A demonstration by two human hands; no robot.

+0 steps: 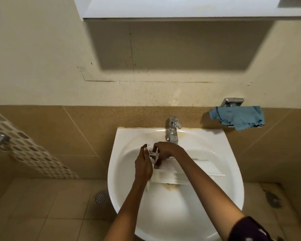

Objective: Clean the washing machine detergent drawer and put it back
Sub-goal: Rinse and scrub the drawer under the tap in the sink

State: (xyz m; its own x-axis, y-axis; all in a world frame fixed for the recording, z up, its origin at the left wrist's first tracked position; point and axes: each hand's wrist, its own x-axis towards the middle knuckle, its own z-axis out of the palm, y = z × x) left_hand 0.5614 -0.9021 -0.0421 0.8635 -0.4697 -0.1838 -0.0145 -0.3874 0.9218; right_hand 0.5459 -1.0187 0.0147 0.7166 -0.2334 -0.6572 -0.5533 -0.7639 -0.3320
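Far left, outside the work: a patterned tile strip (24, 153) on the wall and a floor drain (101, 197) below it. Neither matters here.

Left hand (143, 168) — over the left part of the sink (233, 171), fingers curled up round the left end of the detergent drawer (172, 176). Grip is closed on it. Purpose, as I judge it: keep that end steady and raised so the compartments face me.

The drawer lies crosswise above the basin, its long body running to the right under my right forearm, with its far end close to the right rim. Held over the bowl so that drips and residue fall to the drain hole, where a brown stain shows.

Right hand (163, 152) — crossed over the drawer, fingers bent down and closed over the upright piece at its left end. Working step is probably cleaning that corner by hand.

The tap (172, 129) stands just behind the right hand; whether water runs I cannot tell. It crowds any lift towards the wall.

Right of the sink, a blue cloth (238, 117) hangs from a chrome holder (232, 101), well apart and untouched — likely for drying. Refitting is not yet begun.
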